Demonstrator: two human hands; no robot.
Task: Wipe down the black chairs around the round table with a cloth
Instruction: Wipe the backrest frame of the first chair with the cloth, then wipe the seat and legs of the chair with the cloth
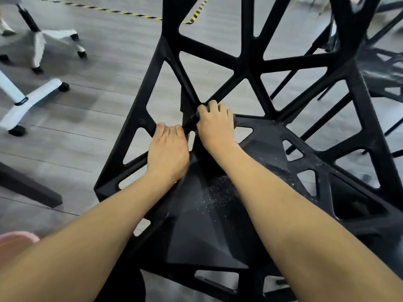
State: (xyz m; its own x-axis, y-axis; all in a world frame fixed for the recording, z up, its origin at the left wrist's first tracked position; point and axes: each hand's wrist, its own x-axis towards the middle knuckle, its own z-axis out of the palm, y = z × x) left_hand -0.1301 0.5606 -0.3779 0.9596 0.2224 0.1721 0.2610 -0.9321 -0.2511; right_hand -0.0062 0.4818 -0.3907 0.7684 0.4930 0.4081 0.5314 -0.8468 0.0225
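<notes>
A black chair [290, 62] with an open lattice of struts fills the middle of the view, its seat [209, 232] below my forearms and speckled with pale dust. My left hand [168, 153] curls its fingers over a strut where the backrest meets the seat. My right hand [216, 125] sits just to the right and a little farther away, its fingers curled round the neighbouring strut junction. A dark piece between the two hands cannot be told apart from the chair. No cloth is plainly visible.
Two white swivel-chair bases on castors [45, 40] [32, 101] stand on the grey plank floor at the left. Yellow-black tape [135, 14] crosses the far floor. A second black chair [379, 68] is at the right, a dark beam [28, 186] at the left and something pink [15, 240] at the bottom left.
</notes>
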